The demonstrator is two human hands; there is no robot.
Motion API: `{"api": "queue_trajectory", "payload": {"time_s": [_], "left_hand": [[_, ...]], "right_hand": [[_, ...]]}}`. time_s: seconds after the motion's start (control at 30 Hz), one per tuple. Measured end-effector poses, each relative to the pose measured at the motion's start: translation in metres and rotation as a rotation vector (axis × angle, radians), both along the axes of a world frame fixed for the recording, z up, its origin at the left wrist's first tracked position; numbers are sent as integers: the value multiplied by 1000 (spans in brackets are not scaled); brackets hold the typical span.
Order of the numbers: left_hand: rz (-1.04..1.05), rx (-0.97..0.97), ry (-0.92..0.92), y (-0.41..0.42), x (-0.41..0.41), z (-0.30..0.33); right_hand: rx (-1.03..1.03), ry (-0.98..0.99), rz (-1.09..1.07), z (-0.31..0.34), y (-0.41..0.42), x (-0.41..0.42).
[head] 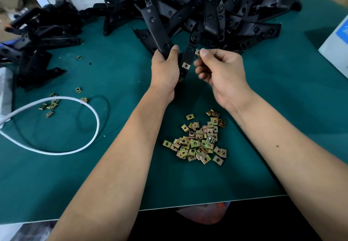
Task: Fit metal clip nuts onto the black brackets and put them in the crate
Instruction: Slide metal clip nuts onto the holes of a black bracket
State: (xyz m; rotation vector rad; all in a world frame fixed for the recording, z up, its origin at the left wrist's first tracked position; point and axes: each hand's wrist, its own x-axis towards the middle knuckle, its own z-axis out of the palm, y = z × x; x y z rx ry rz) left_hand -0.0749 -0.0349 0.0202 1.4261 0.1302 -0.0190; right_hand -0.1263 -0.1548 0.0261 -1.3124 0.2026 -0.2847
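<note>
Black angled plastic bracket (188, 57), gripped mid-frame by the left hand (165, 67), should stay steady while the right hand (218, 69) slides its pinched brass-coloured square clip nut (197, 52) squarely over the edge.

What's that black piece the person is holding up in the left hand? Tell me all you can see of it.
The black bracket is a long, flat strip, plastic or coated metal by its look, with round holes. The left hand grips it above the green table. One brass-coloured clip nut already sits on its edge; the right hand pinches a second clip nut against it higher up.

green table (131, 174) bears clip nuts (198, 142) (heaped), brackets (235, 14), cable (82, 107).
</note>
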Motion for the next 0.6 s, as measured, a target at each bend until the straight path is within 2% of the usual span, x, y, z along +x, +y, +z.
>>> {"api": "queue_trajectory", "payload": {"time_s": [0.1, 0.33, 0.53, 0.6], "left_hand": [[-14, -12, 5, 0, 0, 0], [1, -36, 33, 1, -1, 2], [-10, -85, 115, -4, -3, 4], [-16, -107, 134, -5, -4, 3]], "right_hand": [[21, 4, -18, -1, 1, 0], [-89, -21, -50, -2, 4, 0], [131, -5, 0, -1, 7, -1], [143, -24, 15, -1, 6, -1]]}}
